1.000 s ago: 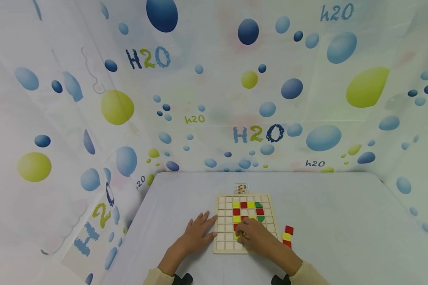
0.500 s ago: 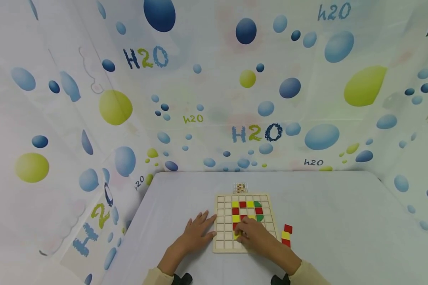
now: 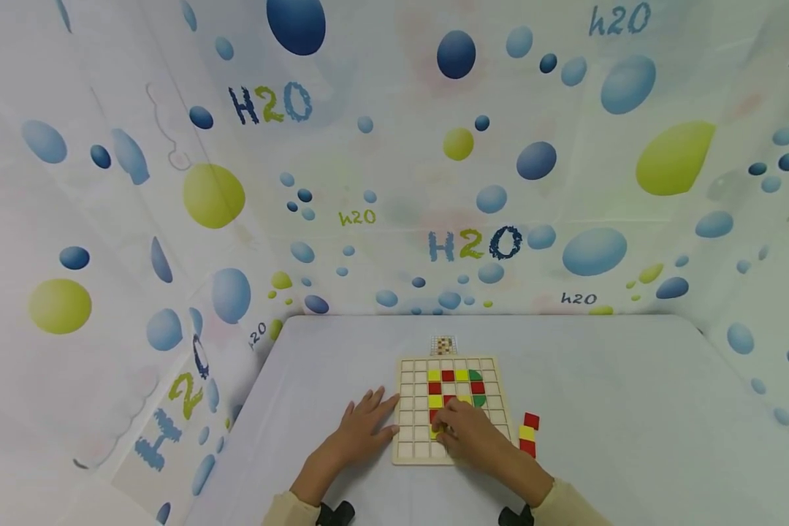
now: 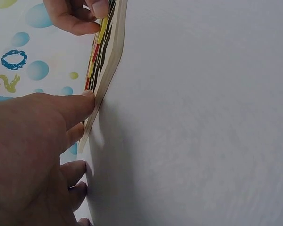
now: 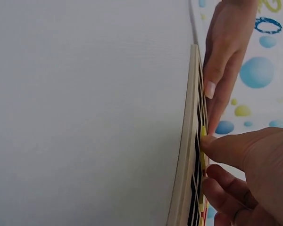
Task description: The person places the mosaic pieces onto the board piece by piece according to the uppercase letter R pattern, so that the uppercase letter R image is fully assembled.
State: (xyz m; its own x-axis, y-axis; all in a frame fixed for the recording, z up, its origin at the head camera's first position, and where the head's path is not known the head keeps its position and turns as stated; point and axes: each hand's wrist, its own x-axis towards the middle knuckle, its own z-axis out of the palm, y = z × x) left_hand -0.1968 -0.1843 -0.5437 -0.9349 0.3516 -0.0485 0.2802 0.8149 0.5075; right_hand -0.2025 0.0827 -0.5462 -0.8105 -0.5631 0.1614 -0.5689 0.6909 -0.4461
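The wooden grid board (image 3: 453,410) lies flat near the table's (image 3: 631,409) front edge, and both hands crowd it: the left hand (image 3: 361,431) rests flat against its left rim, blocking that side, while the right hand (image 3: 468,432) covers the lower middle cells, fingertips on a yellow tile (image 3: 437,434). A short stack of red and yellow blocks (image 3: 529,434) stands just beside the right rim. A small pattern card (image 3: 443,345) lies just behind the board. The far cells stay reachable from above, and broad bare cloth stretches right and back.

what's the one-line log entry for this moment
left hand: flat on table, fingertips at board edge | right hand: pinches yellow tile on board | spare tiles: right of board
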